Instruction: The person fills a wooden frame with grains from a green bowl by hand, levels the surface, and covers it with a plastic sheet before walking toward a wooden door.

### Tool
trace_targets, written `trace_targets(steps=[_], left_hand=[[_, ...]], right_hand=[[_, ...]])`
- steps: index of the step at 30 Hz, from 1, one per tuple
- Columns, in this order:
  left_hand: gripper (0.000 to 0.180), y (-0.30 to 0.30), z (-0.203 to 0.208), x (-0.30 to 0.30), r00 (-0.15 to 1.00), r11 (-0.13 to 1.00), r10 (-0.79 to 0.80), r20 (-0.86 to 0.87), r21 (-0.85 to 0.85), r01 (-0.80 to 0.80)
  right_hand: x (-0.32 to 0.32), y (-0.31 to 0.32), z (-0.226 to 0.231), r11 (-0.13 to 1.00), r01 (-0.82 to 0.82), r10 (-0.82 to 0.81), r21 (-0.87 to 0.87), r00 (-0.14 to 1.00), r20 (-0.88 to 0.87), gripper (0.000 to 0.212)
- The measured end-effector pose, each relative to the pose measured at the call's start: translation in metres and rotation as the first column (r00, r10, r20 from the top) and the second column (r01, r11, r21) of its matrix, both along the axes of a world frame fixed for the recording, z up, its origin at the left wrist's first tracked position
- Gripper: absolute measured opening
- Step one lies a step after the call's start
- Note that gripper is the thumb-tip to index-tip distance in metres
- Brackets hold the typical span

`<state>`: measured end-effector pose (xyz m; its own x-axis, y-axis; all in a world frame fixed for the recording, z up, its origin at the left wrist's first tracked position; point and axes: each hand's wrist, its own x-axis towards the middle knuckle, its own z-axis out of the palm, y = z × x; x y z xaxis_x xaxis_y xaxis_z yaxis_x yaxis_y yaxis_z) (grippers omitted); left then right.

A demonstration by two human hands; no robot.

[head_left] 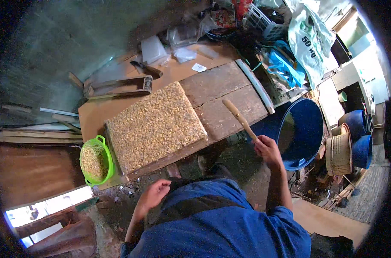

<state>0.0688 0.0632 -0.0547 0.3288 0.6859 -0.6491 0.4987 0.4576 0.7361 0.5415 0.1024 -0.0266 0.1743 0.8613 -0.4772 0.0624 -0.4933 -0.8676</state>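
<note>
My right hand (267, 150) is closed around the lower end of a flat wooden stick (238, 118), which tilts up and to the left near the right part of the table. My left hand (154, 194) hovers in front of my body, below the table's near edge, fingers loosely curled with nothing visible in them. On the table lies a thick rectangular slab of pale yellow beans or nuts (154, 124), its top bumpy. A bright green basket (109, 161) at its left end holds loose pieces of similar colour. Neither hand touches the slab.
A wooden frame (118, 88), a knife (147, 69) and clear plastic wrapping (154, 50) lie behind the slab. Worn boards (230, 92) extend to its right. A large blue barrel (300, 133) stands beside the table, with a white sack (309, 41) beyond it.
</note>
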Motion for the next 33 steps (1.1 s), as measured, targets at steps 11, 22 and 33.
trace_targets(steps=[11,22,33], left_hand=[[0.056,0.073,0.094,0.173,0.839,0.384,-0.441,-0.319,0.778,0.498],[0.020,0.066,0.063,0.115,0.845,0.849,-0.528,0.084,0.060,0.525],[0.022,0.014,0.039,0.036,0.932,0.986,0.031,0.361,-0.162,0.030]], right_hand=[[-0.027,-0.006,0.082,0.664,-0.746,0.672,0.056,0.628,0.391,0.021],[-0.032,0.011,0.063,0.562,-0.827,0.796,-0.003,0.540,0.275,0.025],[0.015,0.065,0.038,0.943,-0.301,0.326,0.142,0.920,-0.217,0.026]])
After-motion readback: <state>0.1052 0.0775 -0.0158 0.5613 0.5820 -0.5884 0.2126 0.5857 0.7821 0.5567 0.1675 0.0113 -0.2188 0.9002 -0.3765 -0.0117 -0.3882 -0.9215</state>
